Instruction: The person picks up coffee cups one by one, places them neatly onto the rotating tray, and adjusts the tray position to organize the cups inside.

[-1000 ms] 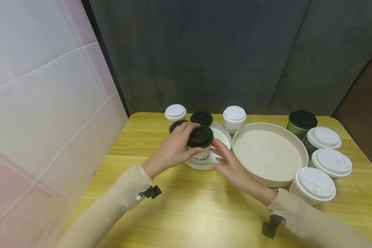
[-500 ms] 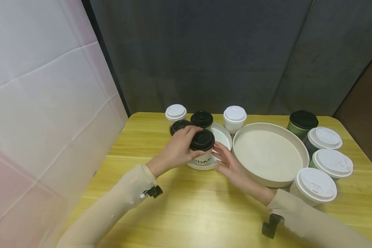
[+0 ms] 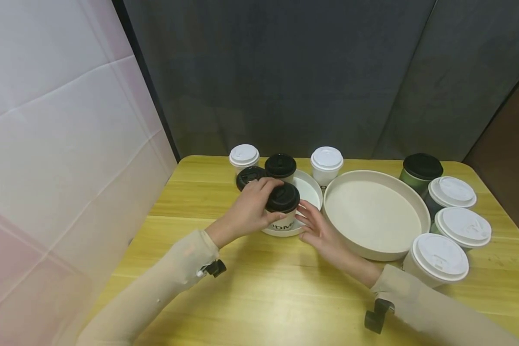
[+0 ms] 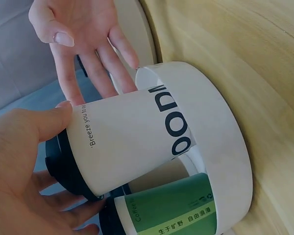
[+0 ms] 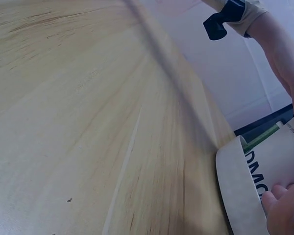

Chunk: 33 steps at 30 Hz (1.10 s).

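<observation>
Filling the space between the left hand (image 3: 250,207), which gripped it, and outspread right hand (image 3: 326,235), the cup (image 4: 122,142) was white, dark-lettered and black-lidded.

Wooden table (image 3: 259,302), dark curtain (image 3: 277,77) beyond its far edge.
Creased pale sheet (image 3: 65,144) left; brown panel (image 3: 510,144) right.

White cup (image 4: 125,142) (black-lidded) beside a green cup (image 4: 169,201)
</observation>
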Motion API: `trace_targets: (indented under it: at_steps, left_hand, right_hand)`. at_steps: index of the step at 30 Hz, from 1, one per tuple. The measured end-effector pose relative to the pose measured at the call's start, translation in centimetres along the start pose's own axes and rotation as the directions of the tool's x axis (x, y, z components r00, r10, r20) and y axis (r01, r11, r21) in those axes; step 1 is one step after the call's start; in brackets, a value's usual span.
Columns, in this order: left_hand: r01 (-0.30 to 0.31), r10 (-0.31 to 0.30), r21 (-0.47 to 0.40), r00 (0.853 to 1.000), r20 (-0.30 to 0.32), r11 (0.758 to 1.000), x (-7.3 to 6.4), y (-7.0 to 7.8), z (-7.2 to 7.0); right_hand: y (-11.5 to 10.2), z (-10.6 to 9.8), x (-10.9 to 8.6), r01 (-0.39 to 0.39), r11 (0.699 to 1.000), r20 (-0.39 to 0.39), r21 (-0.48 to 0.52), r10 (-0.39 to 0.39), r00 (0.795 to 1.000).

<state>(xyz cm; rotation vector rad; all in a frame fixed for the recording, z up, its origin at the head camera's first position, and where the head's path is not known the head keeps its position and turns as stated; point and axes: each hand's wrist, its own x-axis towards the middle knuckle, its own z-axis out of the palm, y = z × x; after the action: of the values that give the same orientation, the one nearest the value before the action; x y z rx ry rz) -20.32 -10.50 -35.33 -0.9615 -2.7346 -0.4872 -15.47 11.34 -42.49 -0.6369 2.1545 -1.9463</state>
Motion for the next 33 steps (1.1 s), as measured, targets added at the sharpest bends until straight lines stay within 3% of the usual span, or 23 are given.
trace_targets:
  at_steps: [8, 15, 33]
  left_hand:
    - [0.002, -0.002, -0.013, 1.0, -0.007, 1.0, -0.2, 0.0, 0.5]
    - [-0.001, 0.002, 0.028, 1.0, -0.017, 1.0, -0.3, -0.1, 0.9]
    - [-0.011, 0.015, 0.126, 1.0, -0.027, 0.992, -0.7, 0.0, 1.1]
  right_hand:
    - [0.2, 0.1, -0.2, 0.004, 1.0, -0.003, -0.012, -0.004, 1.0]
    - [0.4, 0.0, -0.3, -0.016, 0.999, -0.012, -0.037, 0.016, 1.0]
    - [0.5, 0.0, -0.2, 0.013, 0.989, -0.065, -0.15, -0.023, 0.998]
